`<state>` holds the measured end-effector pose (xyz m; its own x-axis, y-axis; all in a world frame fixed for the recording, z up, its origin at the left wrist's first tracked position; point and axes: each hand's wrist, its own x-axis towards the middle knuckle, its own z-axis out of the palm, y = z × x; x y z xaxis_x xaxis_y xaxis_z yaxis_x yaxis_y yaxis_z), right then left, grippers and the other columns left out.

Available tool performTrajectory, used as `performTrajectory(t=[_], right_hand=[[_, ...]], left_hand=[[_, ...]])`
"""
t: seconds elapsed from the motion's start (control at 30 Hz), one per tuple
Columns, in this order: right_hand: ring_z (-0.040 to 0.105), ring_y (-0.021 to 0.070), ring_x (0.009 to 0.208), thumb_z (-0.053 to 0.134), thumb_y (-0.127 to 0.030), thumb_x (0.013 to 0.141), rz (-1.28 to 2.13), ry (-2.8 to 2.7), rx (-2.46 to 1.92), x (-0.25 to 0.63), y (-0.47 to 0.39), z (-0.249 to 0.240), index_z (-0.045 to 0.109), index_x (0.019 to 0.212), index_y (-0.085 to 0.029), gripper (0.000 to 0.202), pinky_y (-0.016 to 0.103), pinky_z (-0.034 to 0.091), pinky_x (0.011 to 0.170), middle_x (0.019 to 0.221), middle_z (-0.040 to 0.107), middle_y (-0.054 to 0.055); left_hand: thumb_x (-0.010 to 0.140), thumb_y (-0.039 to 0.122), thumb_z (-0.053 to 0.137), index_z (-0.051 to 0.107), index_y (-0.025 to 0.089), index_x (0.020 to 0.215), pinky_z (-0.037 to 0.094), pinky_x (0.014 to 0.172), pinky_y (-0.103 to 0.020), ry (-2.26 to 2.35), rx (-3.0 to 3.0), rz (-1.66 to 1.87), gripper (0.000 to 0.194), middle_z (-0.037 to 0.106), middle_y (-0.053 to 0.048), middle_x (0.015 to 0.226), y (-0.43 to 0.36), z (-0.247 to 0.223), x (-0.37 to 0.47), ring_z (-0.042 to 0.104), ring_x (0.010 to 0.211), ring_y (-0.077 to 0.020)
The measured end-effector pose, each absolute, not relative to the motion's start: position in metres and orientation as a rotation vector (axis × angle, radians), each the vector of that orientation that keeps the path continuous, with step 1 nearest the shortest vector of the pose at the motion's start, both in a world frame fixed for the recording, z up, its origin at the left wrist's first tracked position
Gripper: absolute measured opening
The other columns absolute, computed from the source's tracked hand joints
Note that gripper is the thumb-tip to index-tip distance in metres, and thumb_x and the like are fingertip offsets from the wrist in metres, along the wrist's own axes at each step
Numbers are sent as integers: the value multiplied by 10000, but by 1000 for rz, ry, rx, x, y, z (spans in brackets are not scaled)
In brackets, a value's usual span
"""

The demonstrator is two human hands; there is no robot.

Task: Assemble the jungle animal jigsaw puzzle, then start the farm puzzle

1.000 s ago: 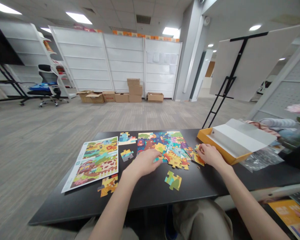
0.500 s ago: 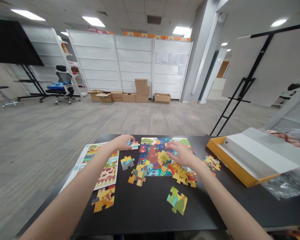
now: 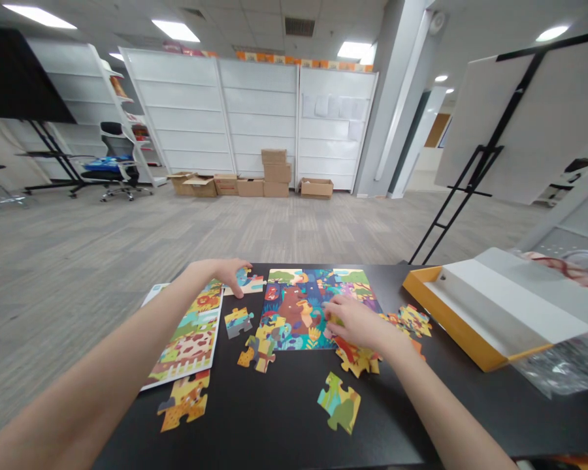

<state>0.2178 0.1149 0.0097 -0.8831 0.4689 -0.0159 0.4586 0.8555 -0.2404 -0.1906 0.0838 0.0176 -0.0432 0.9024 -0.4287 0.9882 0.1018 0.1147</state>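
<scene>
My left hand (image 3: 225, 273) lies at the far left of the table, thumb and fingers spread around several puzzle pieces (image 3: 255, 283) in pale blue, cream and pink; its fingers touch their left part. My right hand (image 3: 353, 320) is over the lower right of a colourful jigsaw picture (image 3: 296, 307) with a brown bear. Its fingers are closed on a yellow-green puzzle piece (image 3: 337, 319), mostly hidden by the hand. Beneath that wrist lies a heap of orange and yellow pieces (image 3: 357, 358). A green piece (image 3: 340, 401) sits nearer to me.
Left of the jigsaw are a printed picture sheet (image 3: 189, 346) and loose pieces (image 3: 238, 322), (image 3: 259, 346), (image 3: 185, 399). More pieces (image 3: 414, 321) lie right of it. An open yellow box (image 3: 465, 329) and crumpled clear plastic (image 3: 558, 365) stand on the black table's right side.
My right hand has drawn the yellow-green piece off the bear picture, towards the heap. My left hand has shifted left, showing more of the pieces beside it. The view has moved slightly.
</scene>
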Motion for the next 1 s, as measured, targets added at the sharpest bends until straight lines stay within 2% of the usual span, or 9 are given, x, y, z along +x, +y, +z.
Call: performTrajectory(t=[0.13, 0.23, 0.33, 0.47, 0.53, 0.7, 1.0], right_hand=[[644, 239, 944, 652, -276, 862, 374, -3015, -946, 233, 120, 16, 715, 904, -190, 115, 310, 463, 824, 996, 679, 95], [654, 231, 904, 674, -264, 809, 387, -3019, -1071, 238, 122, 18, 716, 873, -202, 98, 286, 442, 752, 977, 701, 83], [657, 229, 888, 677, -277, 791, 380, -3011, -1120, 241, 123, 17, 711, 843, -208, 93, 271, 416, 697, 940, 717, 74], [650, 221, 843, 674, -293, 789, 356, -3009, -1128, 242, 124, 15, 689, 810, -209, 89, 264, 377, 640, 897, 721, 66], [647, 219, 833, 673, -290, 789, 353, -3014, -1122, 242, 124, 14, 676, 796, -208, 83, 264, 362, 628, 879, 721, 62], [628, 196, 763, 671, -334, 785, 369, -3009, -1161, 244, 124, 14, 651, 780, -213, 124, 262, 331, 598, 840, 710, 47], [615, 193, 724, 659, -354, 778, 373, -3000, -1218, 246, 125, 12, 635, 770, -217, 139, 268, 303, 567, 821, 707, 43]], left_hand=[[475, 592, 832, 373, 194, 1538, 375, 1150, -418, 2043, 1896, -302, 1225, 404, -197, 1583, 88, 13, -194, 439, 1417, -372], [467, 621, 831, 393, 217, 1525, 417, 1112, -430, 2063, 1867, -334, 1214, 437, -205, 1544, 88, 14, -193, 486, 1372, -381], [472, 630, 820, 439, 236, 1493, 454, 1071, -420, 2075, 1820, -339, 1159, 462, -198, 1505, 85, 16, -190, 544, 1308, -381], [468, 630, 812, 492, 223, 1452, 443, 1077, -436, 2065, 1837, -313, 1112, 425, -205, 1524, 83, 18, -187, 524, 1320, -397], [479, 631, 809, 523, 222, 1421, 426, 1091, -429, 2053, 1874, -303, 1066, 417, -196, 1534, 81, 17, -185, 504, 1338, -385], [550, 587, 795, 592, 235, 1324, 430, 1065, -393, 1979, 1968, -241, 875, 567, -139, 1410, 76, 17, -182, 550, 1270, -334], [596, 570, 762, 702, 214, 1133, 456, 1021, -360, 2012, 2007, -188, 647, 650, -112, 1304, 71, 13, -178, 604, 1176, -304]])
